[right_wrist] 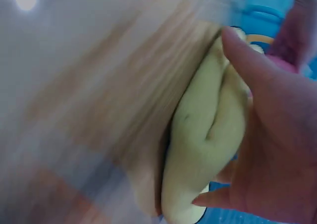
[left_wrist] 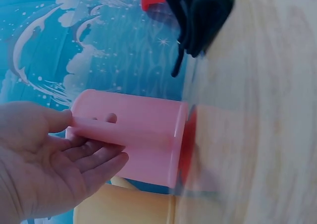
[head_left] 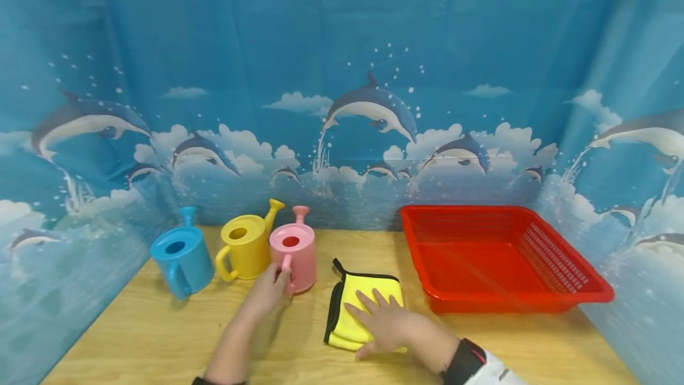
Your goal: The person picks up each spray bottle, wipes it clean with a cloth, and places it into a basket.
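A pink watering can (head_left: 301, 260) stands upright on the table. My left hand (head_left: 269, 290) grips its handle; in the left wrist view the thumb lies over the handle (left_wrist: 121, 134) and the fingers pass beneath it. To the right lies a folded yellow cloth (head_left: 350, 322) with black edging and a black loop. Spread fingers of my right hand (head_left: 387, 321) rest on top of this cloth. Seen from the right wrist, the cloth's thick folds (right_wrist: 203, 135) bulge beside the thumb, and part of it is hidden under the palm.
Left of the pink can stand a yellow watering can (head_left: 251, 254) and a blue watering can (head_left: 192, 260). A red plastic basket (head_left: 502, 305) sits on the right of the wooden table (head_left: 160, 337). A dolphin-print curtain (head_left: 299, 34) hangs behind and along both sides.
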Demonstrator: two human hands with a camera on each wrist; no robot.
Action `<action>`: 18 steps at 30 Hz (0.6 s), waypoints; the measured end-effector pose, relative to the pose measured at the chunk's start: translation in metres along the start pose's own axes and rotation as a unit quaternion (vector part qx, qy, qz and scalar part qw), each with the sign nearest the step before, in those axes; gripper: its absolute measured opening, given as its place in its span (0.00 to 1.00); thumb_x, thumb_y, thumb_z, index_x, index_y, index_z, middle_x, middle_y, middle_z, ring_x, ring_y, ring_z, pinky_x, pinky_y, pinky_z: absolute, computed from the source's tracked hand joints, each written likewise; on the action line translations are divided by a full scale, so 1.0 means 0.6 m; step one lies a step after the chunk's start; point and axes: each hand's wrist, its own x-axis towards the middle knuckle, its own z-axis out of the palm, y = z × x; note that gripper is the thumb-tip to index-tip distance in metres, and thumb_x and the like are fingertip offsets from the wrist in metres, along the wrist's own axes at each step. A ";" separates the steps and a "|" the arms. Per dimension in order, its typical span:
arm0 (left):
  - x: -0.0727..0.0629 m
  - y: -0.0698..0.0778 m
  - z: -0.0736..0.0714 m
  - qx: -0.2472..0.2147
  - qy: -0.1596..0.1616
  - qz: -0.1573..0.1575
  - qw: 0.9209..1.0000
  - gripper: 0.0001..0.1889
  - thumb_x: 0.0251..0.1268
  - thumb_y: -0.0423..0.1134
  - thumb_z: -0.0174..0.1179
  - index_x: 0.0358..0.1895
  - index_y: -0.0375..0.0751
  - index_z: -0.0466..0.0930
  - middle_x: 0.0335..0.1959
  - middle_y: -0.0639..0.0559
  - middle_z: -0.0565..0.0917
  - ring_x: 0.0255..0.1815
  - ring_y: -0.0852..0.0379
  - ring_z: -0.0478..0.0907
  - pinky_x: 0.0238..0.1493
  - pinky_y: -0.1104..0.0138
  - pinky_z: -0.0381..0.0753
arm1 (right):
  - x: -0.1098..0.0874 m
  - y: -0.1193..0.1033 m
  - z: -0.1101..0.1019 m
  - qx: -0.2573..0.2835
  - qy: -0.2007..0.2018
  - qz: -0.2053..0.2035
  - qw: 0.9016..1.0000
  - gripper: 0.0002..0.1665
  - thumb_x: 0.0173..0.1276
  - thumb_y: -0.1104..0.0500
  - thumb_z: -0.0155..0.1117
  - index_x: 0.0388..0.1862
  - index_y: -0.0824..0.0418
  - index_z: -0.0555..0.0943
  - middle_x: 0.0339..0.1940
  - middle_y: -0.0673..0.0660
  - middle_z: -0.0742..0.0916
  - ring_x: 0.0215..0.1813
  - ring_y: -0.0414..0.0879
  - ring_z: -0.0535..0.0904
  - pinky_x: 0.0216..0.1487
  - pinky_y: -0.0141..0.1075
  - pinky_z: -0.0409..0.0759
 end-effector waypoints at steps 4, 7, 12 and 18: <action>0.002 0.007 -0.009 0.011 0.007 0.007 1.000 0.18 0.79 0.42 0.39 0.56 0.30 0.68 0.44 0.41 0.79 0.45 0.49 0.75 0.50 0.53 0.76 | 0.007 -0.001 -0.001 -0.018 -0.001 0.006 1.000 0.52 0.58 0.28 0.59 0.77 0.39 0.52 0.80 0.56 0.54 0.78 0.65 0.48 0.69 0.66 0.56; 0.004 0.013 -0.011 0.015 0.008 0.000 1.000 0.20 0.80 0.44 0.37 0.57 0.30 0.67 0.46 0.40 0.79 0.47 0.47 0.74 0.52 0.51 0.75 | 0.008 -0.001 0.001 -0.021 0.006 0.004 1.000 0.52 0.58 0.28 0.59 0.77 0.40 0.52 0.80 0.57 0.54 0.77 0.67 0.48 0.68 0.67 0.57; 0.004 0.019 -0.013 0.004 0.010 -0.020 1.000 0.26 0.80 0.51 0.32 0.60 0.29 0.63 0.50 0.37 0.77 0.51 0.43 0.73 0.57 0.47 0.72 | 0.009 -0.005 0.001 -0.034 0.022 0.001 0.999 0.47 0.62 0.30 0.57 0.77 0.41 0.54 0.79 0.57 0.57 0.77 0.67 0.51 0.67 0.66 0.59; 0.001 0.017 -0.012 0.000 0.025 -0.017 1.000 0.28 0.80 0.53 0.34 0.57 0.27 0.65 0.47 0.37 0.77 0.49 0.43 0.74 0.56 0.48 0.73 | 0.003 -0.013 0.004 -0.055 0.040 0.001 0.998 0.40 0.68 0.35 0.55 0.76 0.44 0.58 0.77 0.57 0.62 0.75 0.64 0.59 0.65 0.64 0.64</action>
